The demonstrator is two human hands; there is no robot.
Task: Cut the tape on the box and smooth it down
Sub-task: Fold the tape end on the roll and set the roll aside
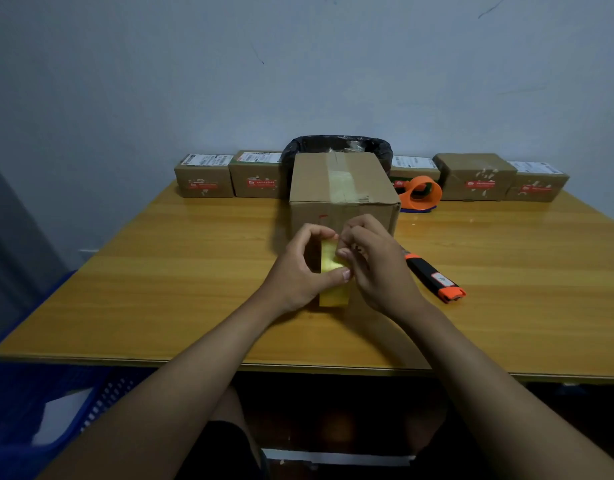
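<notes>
Cardboard, plain brown, makes up the box (343, 188) standing in the middle of a yellow-orange wooden table (160, 289), seen from above by a head-worn camera. A strip of clear yellowish tape (334, 271) runs over the top of the box and down its near face, where both of the person's bare hands meet.

The left hand (298, 271) curls its thumb and forefinger into a ring, pinching the tape at its upper end and pressing it lower down with the thumb tip. The right hand (374, 265) is just beside it, touching it, with fingers bent and closed on the tape's upper right edge. Whether anything small sits between those right fingers cannot be told. Below the hands the tape hangs flat against the box down to the table.

Right of the hands, a black and orange utility knife (437, 280) lies on the table, apart from the box. Farther back on the right sits an orange tape dispenser (421, 192), close to the box's far corner.

Along the table's back edge, against a pale grey wall (298, 64), stands a row of smaller cardboard parcels (229, 178) with white labels and red stickers. Behind the box is a bin lined with a black bag (336, 143). A blue plastic crate (56, 410) shows at lower left, beneath the table.
</notes>
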